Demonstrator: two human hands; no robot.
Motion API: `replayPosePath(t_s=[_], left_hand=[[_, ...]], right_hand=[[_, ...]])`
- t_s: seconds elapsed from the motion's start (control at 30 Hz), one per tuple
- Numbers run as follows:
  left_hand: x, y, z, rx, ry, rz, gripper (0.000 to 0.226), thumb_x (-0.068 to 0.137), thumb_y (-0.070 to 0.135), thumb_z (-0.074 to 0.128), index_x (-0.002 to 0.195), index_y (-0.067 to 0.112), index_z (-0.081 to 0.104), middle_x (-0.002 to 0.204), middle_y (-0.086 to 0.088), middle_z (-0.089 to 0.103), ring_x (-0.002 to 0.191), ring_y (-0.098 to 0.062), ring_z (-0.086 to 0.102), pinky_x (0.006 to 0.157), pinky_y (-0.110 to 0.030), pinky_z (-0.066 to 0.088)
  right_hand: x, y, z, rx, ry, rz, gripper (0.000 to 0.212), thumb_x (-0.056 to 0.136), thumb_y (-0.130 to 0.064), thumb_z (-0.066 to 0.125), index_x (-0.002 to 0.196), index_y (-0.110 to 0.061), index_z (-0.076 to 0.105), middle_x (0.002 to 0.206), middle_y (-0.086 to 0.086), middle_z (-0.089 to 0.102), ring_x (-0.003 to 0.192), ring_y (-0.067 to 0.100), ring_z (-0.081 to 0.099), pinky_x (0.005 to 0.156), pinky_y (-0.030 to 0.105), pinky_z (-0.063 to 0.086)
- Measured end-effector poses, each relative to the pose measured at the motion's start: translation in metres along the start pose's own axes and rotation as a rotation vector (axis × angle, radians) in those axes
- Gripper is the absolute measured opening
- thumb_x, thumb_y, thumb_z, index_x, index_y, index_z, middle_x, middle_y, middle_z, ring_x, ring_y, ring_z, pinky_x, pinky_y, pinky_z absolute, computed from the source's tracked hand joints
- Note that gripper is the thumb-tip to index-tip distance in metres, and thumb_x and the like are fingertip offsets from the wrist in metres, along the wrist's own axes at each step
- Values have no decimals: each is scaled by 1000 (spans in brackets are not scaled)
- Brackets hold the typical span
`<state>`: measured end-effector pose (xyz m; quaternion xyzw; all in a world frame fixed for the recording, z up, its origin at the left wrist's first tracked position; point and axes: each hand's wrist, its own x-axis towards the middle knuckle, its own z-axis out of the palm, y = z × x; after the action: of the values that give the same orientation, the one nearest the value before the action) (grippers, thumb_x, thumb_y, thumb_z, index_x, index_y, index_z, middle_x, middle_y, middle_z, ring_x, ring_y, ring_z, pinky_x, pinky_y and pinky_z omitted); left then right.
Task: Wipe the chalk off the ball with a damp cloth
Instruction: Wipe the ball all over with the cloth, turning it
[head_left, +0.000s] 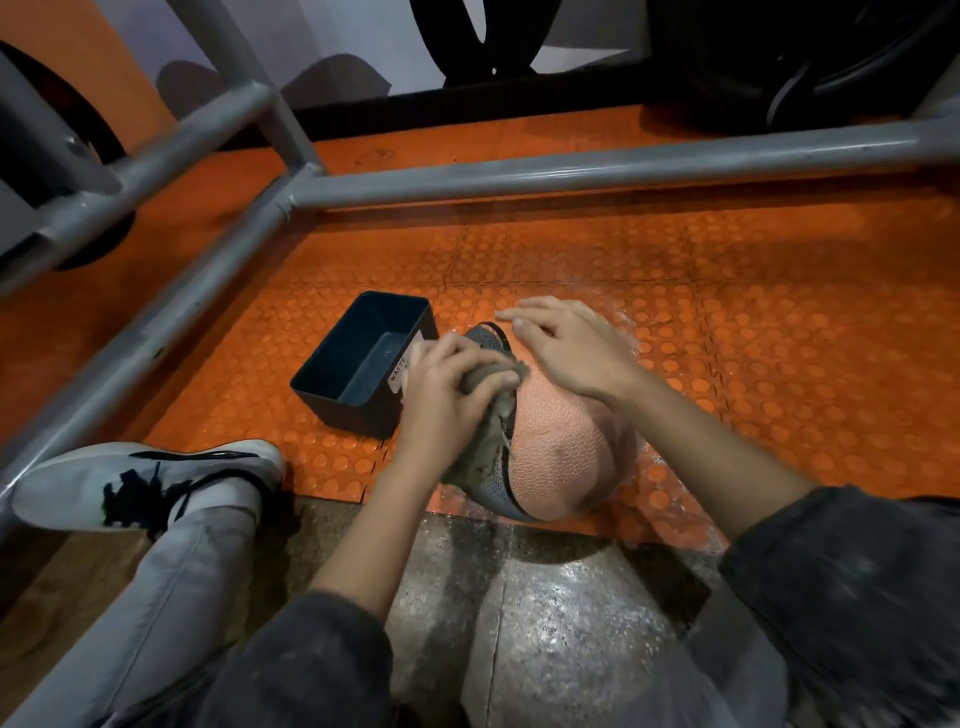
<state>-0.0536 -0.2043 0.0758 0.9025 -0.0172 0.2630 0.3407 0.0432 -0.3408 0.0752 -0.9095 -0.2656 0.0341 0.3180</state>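
One ball (563, 441) sits on the orange studded mat (779, 312). The left hand (447, 395) clutches one cloth (480, 462) against its side, and the right hand (566, 348) rests flat on top, fingers straight. Just left stands one dark bin (353, 410), with one white shoe (145, 483) beyond it.

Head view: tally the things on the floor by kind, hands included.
ball: 1
cloth: 1
black bin: 1
white shoe: 1
hands: 2, left hand and right hand
Total: 6
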Motion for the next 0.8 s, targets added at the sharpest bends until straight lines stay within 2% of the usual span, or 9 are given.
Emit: replayPosePath(t_s=[0.07, 0.2, 0.27, 0.37, 0.47, 0.53, 0.6, 0.7, 0.8], left_hand=[[21, -4, 1, -39, 10, -125, 13, 78, 29, 74, 90, 25, 73, 82, 13, 53, 97, -18, 45, 87, -34, 36], [32, -10, 1, -132, 9, -222, 15, 78, 25, 75, 82, 38, 67, 85, 11, 58, 98, -26, 55, 92, -43, 43], [11, -7, 4, -111, 23, -159, 14, 78, 26, 74, 86, 35, 67, 84, 11, 58, 97, -25, 53, 92, -33, 40], [-32, 6, 8, -99, 32, -59, 16, 75, 30, 73, 89, 33, 67, 84, 20, 50, 94, -12, 40, 87, -10, 29], [-40, 7, 10, -69, 64, -14, 19, 75, 40, 67, 90, 30, 70, 85, 20, 50, 93, -9, 37, 86, -9, 27], [-24, 6, 9, -77, 74, -39, 13, 75, 32, 73, 88, 28, 71, 85, 10, 54, 91, -10, 41, 85, -7, 28], [-2, 2, 5, -117, 61, -111, 13, 77, 23, 75, 84, 32, 68, 84, 8, 56, 90, -4, 46, 87, -14, 32], [30, -10, -1, -219, 27, -304, 8, 80, 20, 74, 81, 26, 69, 84, 11, 59, 89, -9, 58, 88, -32, 46], [34, -19, 0, -328, -10, -485, 8, 80, 19, 74, 75, 21, 68, 81, 9, 65, 83, -9, 62, 88, -39, 51]], right_hand=[[-2, -2, 0, -6, 9, -1, 35, 98, -46, 32, 125, -47, 54, 143, -16, 43, 134, 15, 33, 109, 48, 27], [-3, -7, -1, -31, 23, 21, 35, 99, -46, 31, 126, -46, 55, 142, -16, 43, 132, 14, 34, 108, 46, 29], [0, -6, -1, -26, 14, 21, 35, 100, -44, 31, 125, -46, 55, 142, -16, 44, 131, 15, 35, 106, 43, 31], [5, -2, -3, 2, -11, 12, 34, 100, -43, 31, 123, -47, 56, 140, -17, 45, 130, 16, 37, 105, 43, 33], [4, -1, -3, 6, -17, -1, 33, 100, -45, 31, 121, -50, 56, 140, -20, 45, 130, 13, 36, 106, 44, 32], [-2, 0, -3, 4, -6, -25, 33, 100, -45, 31, 123, -49, 55, 140, -20, 45, 131, 13, 34, 107, 45, 30], [-12, 0, -2, 22, 25, -39, 33, 100, -42, 34, 124, -47, 56, 141, -18, 45, 132, 12, 33, 110, 44, 27], [-33, -2, 3, -18, 93, -83, 40, 95, -48, 29, 126, -46, 55, 141, -16, 46, 134, 14, 33, 110, 38, 25], [-56, -2, 12, -7, 182, -131, 53, 89, -54, 19, 125, -45, 56, 140, -15, 48, 135, 16, 34, 112, 41, 24]])
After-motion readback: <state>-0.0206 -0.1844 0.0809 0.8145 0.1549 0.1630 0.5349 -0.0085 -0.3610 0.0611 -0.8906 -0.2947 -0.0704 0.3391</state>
